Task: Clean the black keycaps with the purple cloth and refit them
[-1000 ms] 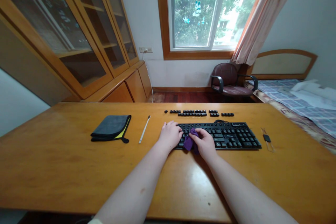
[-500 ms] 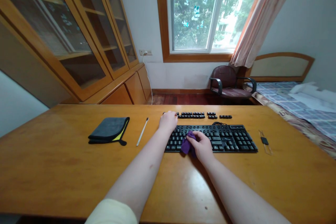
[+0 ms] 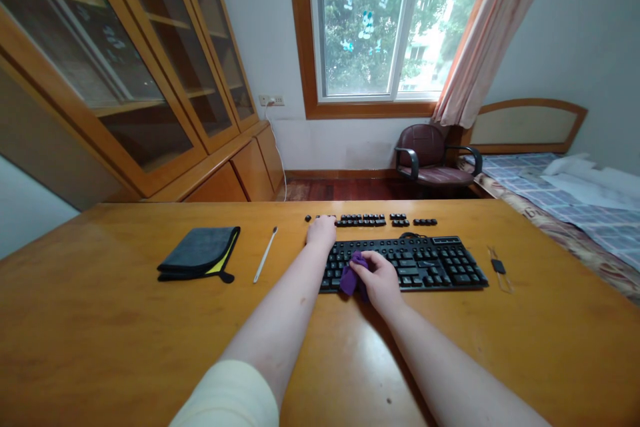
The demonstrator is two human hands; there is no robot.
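My right hand (image 3: 383, 280) pinches a crumpled purple cloth (image 3: 353, 278) over the left-middle part of a black keyboard (image 3: 415, 273). The cloth covers some keys there. Behind the keyboard's upper left corner, my left hand (image 3: 321, 232) reaches into the left end of the rows of loose black keycaps (image 3: 363, 220). Its fingers are bent down and closed among the keycaps; whatever they hold is hidden. One single keycap (image 3: 307, 218) lies just left of that hand. The top row of the keyboard shows small bare key posts.
Left of the keyboard lie a white toothbrush-like brush (image 3: 265, 255) and a folded grey cloth (image 3: 200, 252) with yellow lining. To the right is a wire keycap puller (image 3: 499, 266) with a black grip. Beyond the wooden desk (image 3: 125, 333) stand a chair (image 3: 430, 153) and a bed.
My left hand has shifted right along the keycaps, uncovering the single keycap at the row's left end. My right hand keeps the purple cloth over the keyboard. The view has turned slightly.
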